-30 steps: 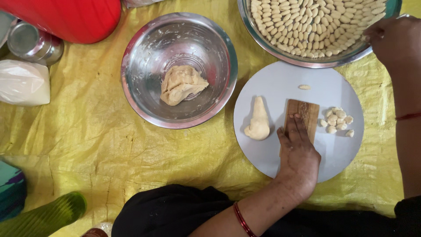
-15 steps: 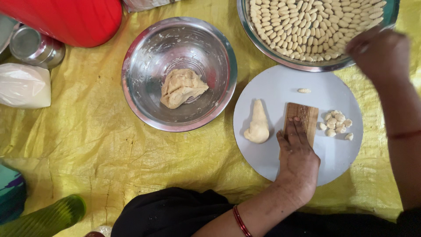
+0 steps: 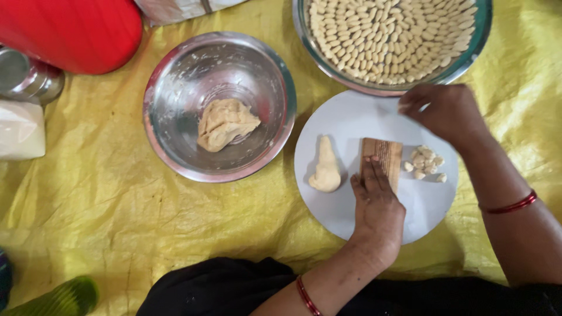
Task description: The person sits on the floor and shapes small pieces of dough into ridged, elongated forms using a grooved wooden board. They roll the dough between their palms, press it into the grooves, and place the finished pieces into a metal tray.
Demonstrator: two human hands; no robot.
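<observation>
My left hand (image 3: 377, 205) lies flat on a small ridged wooden board (image 3: 383, 153) and holds it down on a round white plate (image 3: 351, 120). My right hand (image 3: 446, 111) hovers over the plate's upper right, its fingers curled together and its fingertips down near the rim. Whether they pinch anything is hidden. A tapered lump of pale dough (image 3: 325, 167) lies on the plate left of the board. Several small cut dough bits (image 3: 424, 162) lie to the right of the board.
A steel bowl (image 3: 175, 88) holding a dough ball (image 3: 225, 124) stands to the left. A large bowl (image 3: 483, 35) full of small shaped dough pieces sits beyond the plate. Everything rests on a yellow plastic sheet (image 3: 99, 199). At far left are a red container (image 3: 70, 32), a steel tin (image 3: 26, 76) and a white bag (image 3: 20, 130).
My right hand has come down from the large bowl to the upper part of the plate, covering the single small piece that lay there. My left hand stays on the board.
</observation>
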